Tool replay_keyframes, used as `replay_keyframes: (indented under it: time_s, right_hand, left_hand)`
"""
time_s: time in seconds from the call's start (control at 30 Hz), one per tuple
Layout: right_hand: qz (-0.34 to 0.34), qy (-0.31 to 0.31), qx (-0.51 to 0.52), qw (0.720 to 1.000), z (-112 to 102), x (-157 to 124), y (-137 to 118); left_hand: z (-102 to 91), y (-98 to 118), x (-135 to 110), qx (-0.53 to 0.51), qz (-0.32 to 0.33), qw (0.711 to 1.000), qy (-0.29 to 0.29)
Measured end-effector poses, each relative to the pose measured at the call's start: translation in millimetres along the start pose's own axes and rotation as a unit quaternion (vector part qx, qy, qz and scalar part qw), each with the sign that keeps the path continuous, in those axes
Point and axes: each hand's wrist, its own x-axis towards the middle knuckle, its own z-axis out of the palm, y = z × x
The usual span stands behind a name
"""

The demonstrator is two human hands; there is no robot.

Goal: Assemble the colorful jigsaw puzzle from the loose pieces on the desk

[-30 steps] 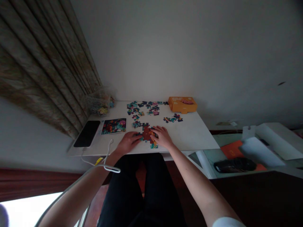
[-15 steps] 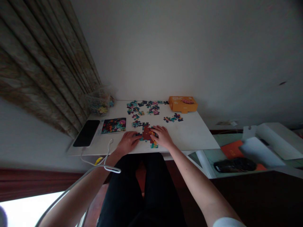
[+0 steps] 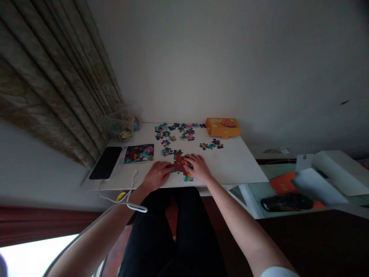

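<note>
On the white table both my hands rest at a partly joined jigsaw puzzle section, mostly dark red with teal and orange pieces. My left hand lies against its left side, fingertips touching the pieces. My right hand presses its fingertips on the right side, partly covering it. Loose jigsaw pieces lie scattered farther off, with a small group to the right. A colourful floral picture card lies left of my left hand.
An orange box stands at the table's far edge. A black phone lies at the left end, near a plastic bag and a white cable. A curtain hangs left. Papers and a dark object sit on a lower surface right.
</note>
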Motion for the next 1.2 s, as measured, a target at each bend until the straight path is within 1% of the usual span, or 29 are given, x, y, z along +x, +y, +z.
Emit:
replay_keyframes:
  time_s: [0.17, 0.27, 0.3, 0.37, 0.47, 0.53, 0.57, 0.67, 0.77, 0.87, 0.97, 1.13, 1.2]
  right_hand:
    - [-0.011, 0.005, 0.009, 1.0, -3, -1, -2]
    - [-0.016, 0.02, 0.026, 0.999, -6, 0, -3]
    - [-0.017, 0.025, 0.032, 0.999, -7, 0, -3]
    - [-0.007, 0.034, 0.036, 0.999, -7, 0, -3]
    - [0.044, 0.051, 0.02, 0.998, -5, 0, -2]
    - [0.075, 0.064, 0.009, 0.995, -3, 0, -2]
    - [0.079, 0.066, 0.007, 0.995, -3, 0, -2]
    - [0.055, 0.054, 0.015, 0.997, -4, 0, -3]
    - [0.039, 0.039, 0.022, 0.998, -6, 0, -4]
    - [0.042, 0.042, 0.022, 0.998, -7, 1, -5]
    - [0.041, 0.043, 0.023, 0.998, -7, 1, -4]
    - [0.019, 0.023, 0.019, 0.999, -7, 0, -3]
    - [0.013, 0.015, 0.012, 1.0, -6, 0, -2]
  left_hand:
    - [3.1, -1, -2, -0.001, -0.006, 1.0, -0.005]
    - [6.7, -8, 0, -0.01, -0.006, 1.0, -0.002]
    - [7.9, -11, 3, -0.015, -0.016, 1.0, 0.01]
    - [10.2, -20, 12, -0.019, -0.06, 0.997, 0.05]
    - [14.1, -36, 30, 0.012, -0.147, 0.984, 0.102]
    - [17.6, -46, 42, 0.038, -0.185, 0.976, 0.108]
    - [19.4, -50, 47, 0.045, -0.194, 0.974, 0.107]
    - [23.8, -58, 56, 0.048, -0.205, 0.972, 0.104]
    - [25.0, -60, 57, 0.033, -0.216, 0.97, 0.106]
    - [21.7, -61, 55, 0.01, -0.201, 0.973, 0.116]
    - [12.3, -60, 50, -0.019, -0.155, 0.981, 0.111]
    - [-15.2, -46, 40, -0.043, -0.034, 0.998, 0.038]
    - [-25.8, -37, 35, -0.039, -0.01, 0.999, 0.02]
